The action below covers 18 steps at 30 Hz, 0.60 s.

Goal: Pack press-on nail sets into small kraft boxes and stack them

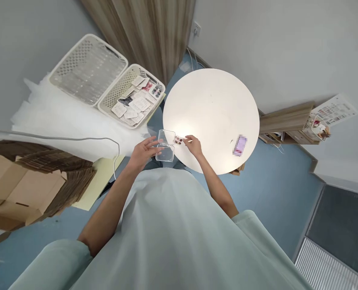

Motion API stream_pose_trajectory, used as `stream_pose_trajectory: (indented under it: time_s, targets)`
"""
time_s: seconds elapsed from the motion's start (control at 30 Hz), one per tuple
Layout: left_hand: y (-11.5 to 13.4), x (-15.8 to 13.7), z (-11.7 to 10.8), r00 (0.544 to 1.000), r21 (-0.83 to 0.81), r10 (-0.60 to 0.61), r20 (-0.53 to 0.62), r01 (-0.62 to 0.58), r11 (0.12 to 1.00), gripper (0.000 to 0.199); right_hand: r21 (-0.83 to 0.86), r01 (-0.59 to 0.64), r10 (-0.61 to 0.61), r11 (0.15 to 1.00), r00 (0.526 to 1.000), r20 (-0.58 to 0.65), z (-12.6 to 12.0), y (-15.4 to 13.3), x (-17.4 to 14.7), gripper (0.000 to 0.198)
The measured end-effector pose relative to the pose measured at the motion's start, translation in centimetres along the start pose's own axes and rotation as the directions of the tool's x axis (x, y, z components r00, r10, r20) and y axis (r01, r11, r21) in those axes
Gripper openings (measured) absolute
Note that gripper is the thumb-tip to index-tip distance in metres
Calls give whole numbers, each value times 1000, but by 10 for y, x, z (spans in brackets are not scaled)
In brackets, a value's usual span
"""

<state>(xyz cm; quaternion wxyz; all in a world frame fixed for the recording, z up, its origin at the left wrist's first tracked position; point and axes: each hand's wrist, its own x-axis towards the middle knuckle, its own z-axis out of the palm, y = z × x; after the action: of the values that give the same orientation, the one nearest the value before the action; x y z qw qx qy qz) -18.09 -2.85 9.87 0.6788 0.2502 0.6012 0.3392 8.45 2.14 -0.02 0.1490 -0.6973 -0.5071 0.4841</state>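
A clear hinged plastic box (166,153) lies opened out, its two halves side by side, over the left edge of the round white table. My left hand (143,153) grips this box at its left side, fingers along the rim. Between the thumb and fingers of my right hand (193,145) is a small card with dark red round spots (178,140). The card is just right of the box's upper half; whether it touches the box I cannot tell. What is printed or fixed on the card is too small to read.
On the round table (209,104) lies a blurred purple object (240,145). Left stand a white basket of small cards (136,102) and a basket of clear boxes (90,70). Flattened cardboard boxes (30,185) are stacked at far left. A grey cable (76,138) crosses the white sheeting.
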Motion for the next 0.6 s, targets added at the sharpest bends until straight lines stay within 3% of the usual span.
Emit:
stream_pose_trajectory:
  time_s: [0.13, 0.23, 0.4, 0.6]
  targets:
    - [-7, -17, -22, 995, -58, -8, -95, 3, 998, 74, -364, 1, 14, 932, 999, 39, 27, 8, 24, 41]
    - [-14, -28, -36, 989, -97, -6, -151, -9, 995, 76, -508, -18, 45, 861, 998, 40, 45, 10, 32, 52]
    - [-25, -39, -56, 983, -161, -16, -182, -14, 987, 79, -630, -55, 49, 775, 998, -28, 65, 15, 34, 50]
    - [-25, -40, -69, 990, -169, -32, -136, 9, 986, 78, -627, -96, 66, 773, 995, -71, 70, 18, 29, 47]
